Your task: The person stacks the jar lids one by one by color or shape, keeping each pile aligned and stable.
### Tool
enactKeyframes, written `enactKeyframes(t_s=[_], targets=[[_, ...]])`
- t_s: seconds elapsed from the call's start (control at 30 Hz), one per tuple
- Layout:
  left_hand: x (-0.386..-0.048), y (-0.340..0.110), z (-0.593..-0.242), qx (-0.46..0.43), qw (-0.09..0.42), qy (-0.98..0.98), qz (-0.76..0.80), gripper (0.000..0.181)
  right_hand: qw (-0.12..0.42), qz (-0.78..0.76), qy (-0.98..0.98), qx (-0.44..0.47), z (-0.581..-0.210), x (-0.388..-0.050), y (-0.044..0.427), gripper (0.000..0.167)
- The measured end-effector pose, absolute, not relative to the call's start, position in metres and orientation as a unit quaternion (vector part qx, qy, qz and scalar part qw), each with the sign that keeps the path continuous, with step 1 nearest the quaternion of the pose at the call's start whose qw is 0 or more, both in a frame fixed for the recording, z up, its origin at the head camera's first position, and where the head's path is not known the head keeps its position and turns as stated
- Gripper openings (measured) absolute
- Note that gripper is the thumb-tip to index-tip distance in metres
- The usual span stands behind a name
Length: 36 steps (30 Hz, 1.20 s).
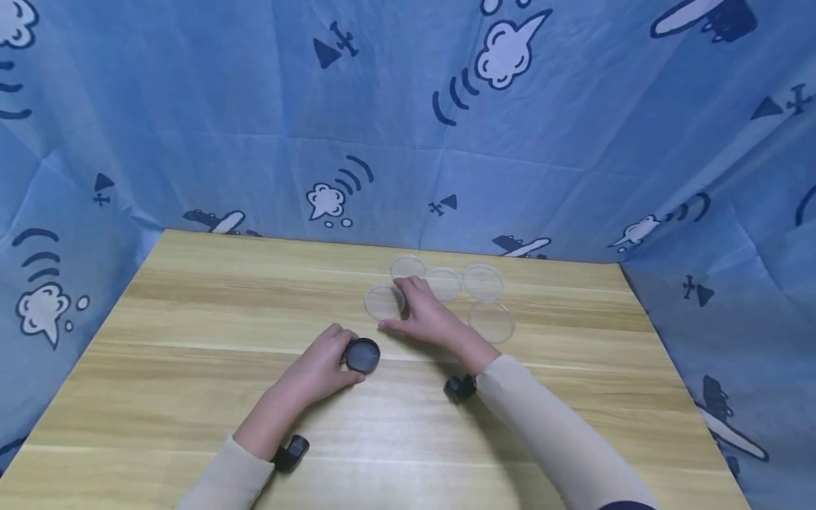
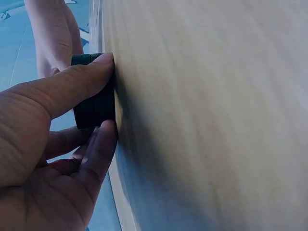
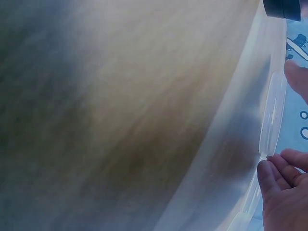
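Black cylinder (image 1: 363, 356) (in left hand (image 1: 321, 365))

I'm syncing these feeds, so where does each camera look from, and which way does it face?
Head: on the head, facing forward and down at table and curtain; left hand, right hand and sleeves show.
Left wrist: on that wrist, facing the left hand holding the black disc; the right arm shows partly behind.
Right wrist: on that wrist, facing across the table; the right hand shows by a clear dish.
Both wrist views share the black disc.
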<state>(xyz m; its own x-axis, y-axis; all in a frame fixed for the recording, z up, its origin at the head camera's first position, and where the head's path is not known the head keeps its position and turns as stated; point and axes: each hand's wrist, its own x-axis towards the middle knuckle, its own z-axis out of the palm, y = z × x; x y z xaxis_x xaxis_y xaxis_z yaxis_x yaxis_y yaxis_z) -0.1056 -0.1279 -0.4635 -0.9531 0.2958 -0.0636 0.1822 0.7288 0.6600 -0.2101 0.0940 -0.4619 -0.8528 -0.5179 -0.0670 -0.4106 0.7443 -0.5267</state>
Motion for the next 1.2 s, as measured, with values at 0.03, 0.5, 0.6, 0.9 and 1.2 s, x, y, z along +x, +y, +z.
enactKeyframes(t_s=[0.03, 0.5, 0.6, 0.9, 1.2], targets=[[-0.1059, -0.1278, -0.4632, 0.129, 0.084, 0.926, 0.345, 0.049, 0.105, -0.255, 0.928, -0.251, -0.4619, -0.2108, 0.0935, 0.094], [-0.1051, -0.1279, -0.4606, 0.129, 0.080, 0.928, 0.341, 0.048, 0.102, -0.252, 0.928, -0.255, -0.4618, -0.2146, 0.0869, 0.084], [-0.1048, -0.1282, -0.4600, 0.129, 0.082, 0.928, 0.340, 0.048, 0.103, -0.252, 0.930, -0.249, -0.4614, -0.2148, 0.0862, 0.083], [-0.1054, -0.1274, -0.4614, 0.127, 0.089, 0.927, 0.342, 0.048, 0.095, -0.255, 0.932, -0.238, -0.4647, -0.2133, 0.0890, 0.081], [-0.1058, -0.1278, -0.4633, 0.129, 0.084, 0.928, 0.339, 0.048, 0.090, -0.258, 0.932, -0.237, -0.4625, -0.2099, 0.0915, 0.081]])
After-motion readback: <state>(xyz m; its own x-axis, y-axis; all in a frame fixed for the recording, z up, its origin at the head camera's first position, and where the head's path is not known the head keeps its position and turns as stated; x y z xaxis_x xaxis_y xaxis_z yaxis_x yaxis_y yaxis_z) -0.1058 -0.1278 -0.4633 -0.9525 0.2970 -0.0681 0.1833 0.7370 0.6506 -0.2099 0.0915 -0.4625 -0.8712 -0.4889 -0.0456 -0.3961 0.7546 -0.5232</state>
